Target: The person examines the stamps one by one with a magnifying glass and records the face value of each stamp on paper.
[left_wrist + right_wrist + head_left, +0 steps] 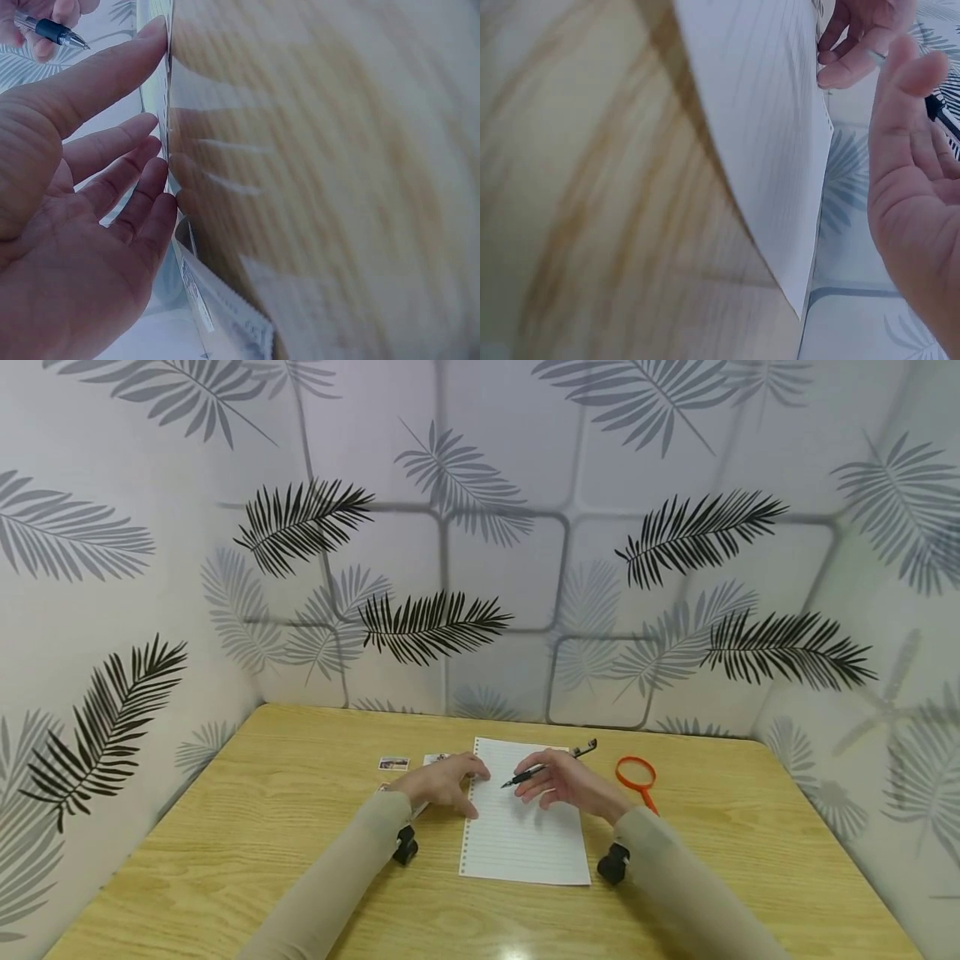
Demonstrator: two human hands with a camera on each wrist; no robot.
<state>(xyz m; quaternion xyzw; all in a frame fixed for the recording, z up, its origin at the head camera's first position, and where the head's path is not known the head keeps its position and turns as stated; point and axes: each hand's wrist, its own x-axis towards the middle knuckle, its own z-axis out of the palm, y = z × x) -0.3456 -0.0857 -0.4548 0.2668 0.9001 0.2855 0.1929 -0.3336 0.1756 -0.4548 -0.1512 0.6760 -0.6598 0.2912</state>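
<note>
A sheet of lined paper (521, 852) with punched holes down its left side lies on the table. My left hand (446, 779) rests at its left edge, fingertips and thumb extended and touching down in the left wrist view (90, 172). My right hand (566, 781) pinches a dark gel pen (530, 773) above the sheet, its bare tip pointing down and left. The right wrist view shows my right hand (915, 180) raised off the paper (757, 127). Beside the left hand, a small stamp-like paper with perforated edges (229, 311) curls up from the table.
Right of the sheet lies an orange-red magnifying glass (649, 797), partly behind my right forearm. Small stamp-like pictures (393, 763) lie left of the sheet, some partly covered by my left hand. The wooden table (300, 760) meets a leaf-patterned wall (510, 677) behind.
</note>
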